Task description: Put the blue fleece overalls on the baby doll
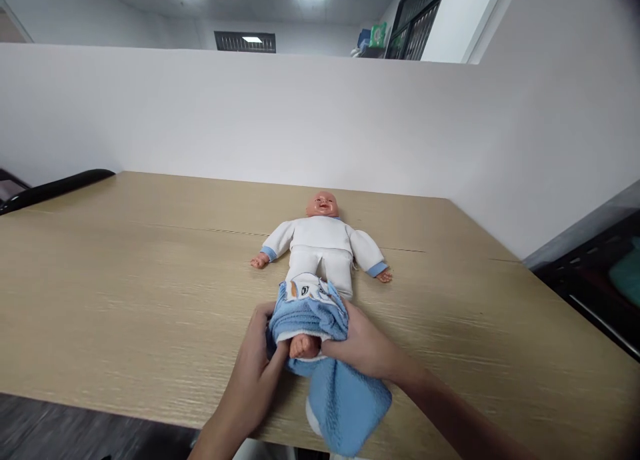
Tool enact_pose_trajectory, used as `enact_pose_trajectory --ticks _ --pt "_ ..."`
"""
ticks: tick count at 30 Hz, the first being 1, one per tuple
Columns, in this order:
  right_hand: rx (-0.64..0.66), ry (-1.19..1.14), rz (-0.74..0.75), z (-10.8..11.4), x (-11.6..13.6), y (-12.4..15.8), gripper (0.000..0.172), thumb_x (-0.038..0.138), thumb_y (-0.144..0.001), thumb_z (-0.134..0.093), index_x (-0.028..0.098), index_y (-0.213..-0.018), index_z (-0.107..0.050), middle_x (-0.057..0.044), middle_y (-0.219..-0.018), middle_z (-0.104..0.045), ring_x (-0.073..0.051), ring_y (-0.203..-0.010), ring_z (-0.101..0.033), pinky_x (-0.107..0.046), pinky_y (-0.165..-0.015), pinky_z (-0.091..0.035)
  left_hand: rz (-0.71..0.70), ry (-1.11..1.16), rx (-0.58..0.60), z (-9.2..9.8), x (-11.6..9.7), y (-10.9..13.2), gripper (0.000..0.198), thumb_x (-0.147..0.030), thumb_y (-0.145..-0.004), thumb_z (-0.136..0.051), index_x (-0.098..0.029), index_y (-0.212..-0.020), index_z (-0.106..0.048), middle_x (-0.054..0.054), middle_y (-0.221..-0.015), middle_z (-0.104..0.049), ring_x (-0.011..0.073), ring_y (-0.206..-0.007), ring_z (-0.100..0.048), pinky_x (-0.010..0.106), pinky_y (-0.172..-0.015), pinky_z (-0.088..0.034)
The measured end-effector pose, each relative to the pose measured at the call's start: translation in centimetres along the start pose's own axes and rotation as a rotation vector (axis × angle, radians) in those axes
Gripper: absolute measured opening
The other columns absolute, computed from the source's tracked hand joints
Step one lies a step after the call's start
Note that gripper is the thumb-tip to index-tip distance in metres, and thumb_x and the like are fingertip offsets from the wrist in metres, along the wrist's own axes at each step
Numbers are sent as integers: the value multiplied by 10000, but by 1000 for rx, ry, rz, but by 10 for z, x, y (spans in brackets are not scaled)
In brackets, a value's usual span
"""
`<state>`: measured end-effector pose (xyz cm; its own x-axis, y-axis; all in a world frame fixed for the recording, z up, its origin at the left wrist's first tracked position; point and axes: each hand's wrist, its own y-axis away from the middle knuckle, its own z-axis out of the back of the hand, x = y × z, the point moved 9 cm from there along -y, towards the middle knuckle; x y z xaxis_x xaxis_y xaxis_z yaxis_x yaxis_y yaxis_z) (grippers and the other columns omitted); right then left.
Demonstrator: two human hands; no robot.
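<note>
White partition (200, 113) fills upper half of frame, wood table (125, 280) spans the lower half. Doll (323, 243) lies face-up at frame ctr, head toward the partition, arms spread, white top + pants. Blue knit garment (310, 317) is bunched round doll's lower legs, ctr-bottom, w/ its loose end draping over the table's near edge. Left hand (257, 360) is clamped on garment's left side, right hand (363, 347) clamped on its right side, hands close together. Bare doll foot (303, 345) pokes out btwn them.

Wooden table (100, 300), white partition wall (200, 113)
</note>
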<state>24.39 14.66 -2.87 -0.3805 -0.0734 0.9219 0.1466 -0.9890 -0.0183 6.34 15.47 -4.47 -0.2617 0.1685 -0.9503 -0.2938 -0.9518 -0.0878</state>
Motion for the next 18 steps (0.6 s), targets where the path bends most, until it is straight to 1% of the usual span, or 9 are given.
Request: enact_pose_trajectory --ticks 3,5,7,8,10,13,15,16,18 --pt "1 -96 -24 2 -6 -6 528 149 -762 -791 218 -1276 -684 -70 -1210 -826 -321 -1127 -775 -414 -1002 -615 -46 -33 -17 3 -1 -7 327 -458 -1072 -513 -202 -1269 -561 113 -1264 -707 279 -1177 -667 397 -1038 -499" --pt "-15 -60 -27 6 -8 -10 422 160 -765 -781 207 -1180 -715 -58 -1129 -828 -314 -1068 -775 -411 -958 -620 -41 -49 -19 4 4 -12 296 -452 -1068 -504 -199 -1210 -560 95 -1138 -720 271 -1059 -681 392 -959 -514" --pt "0 -21 -9 9 -8 -14 366 185 -783 -785 216 -1143 -725 -43 -1115 -822 -301 -1057 -769 -416 -966 -614 -35 -56 -12 4 9 -18 278 -447 -1072 -488 -200 -1184 -545 72 -1040 -711 259 -968 -677 385 -902 -518" --pt "11 -6 1 10 -8 -16 393 199 -788 -799 221 -1173 -724 -43 -1145 -819 -300 -1078 -764 -427 -992 -607 -39 -58 -1 4 10 -20 266 -437 -1074 -484 -201 -1185 -541 66 -1030 -706 253 -956 -674 382 -898 -520" --pt "26 22 39 16 -8 -19 533 229 -796 -833 226 -1311 -696 -64 -1272 -796 -314 -1165 -742 -463 -1069 -578 -68 -60 31 3 8 -25 238 -407 -1076 -476 -209 -1190 -541 65 -1058 -709 245 -978 -675 378 -922 -525" --pt "90 31 132 24 -4 -20 772 284 -831 -870 241 -1543 -574 -101 -1501 -696 -346 -1351 -662 -512 -1186 -507 -122 -60 65 4 1 -31 226 -395 -1070 -477 -222 -1193 -555 73 -1129 -719 246 -1044 -676 376 -972 -528" --pt "146 3 149 30 -5 -19 880 348 -842 -901 254 -1621 -504 -109 -1587 -634 -369 -1436 -604 -539 -1226 -476 -123 -53 76 7 -2 -33 244 -411 -1071 -491 -221 -1207 -562 76 -1168 -717 249 -1079 -671 377 -997 -526" --pt "168 -17 137 33 -7 -19 908 386 -840 -914 260 -1634 -491 -109 -1600 -624 -378 -1450 -592 -553 -1233 -471 -112 -44 84 9 -3 -35 253 -418 -1074 -501 -218 -1217 -566 76 -1189 -714 250 -1100 -667 377 -1010 -525" --pt "211 -59 95 39 -17 -17 877 443 -853 -912 271 -1617 -516 -102 -1572 -650 -384 -1418 -618 -573 -1220 -483 -80 -12 118 11 -4 -36 270 -426 -1081 -522 -218 -1248 -567 75 -1239 -706 253 -1160 -656 374 -1027 -526"
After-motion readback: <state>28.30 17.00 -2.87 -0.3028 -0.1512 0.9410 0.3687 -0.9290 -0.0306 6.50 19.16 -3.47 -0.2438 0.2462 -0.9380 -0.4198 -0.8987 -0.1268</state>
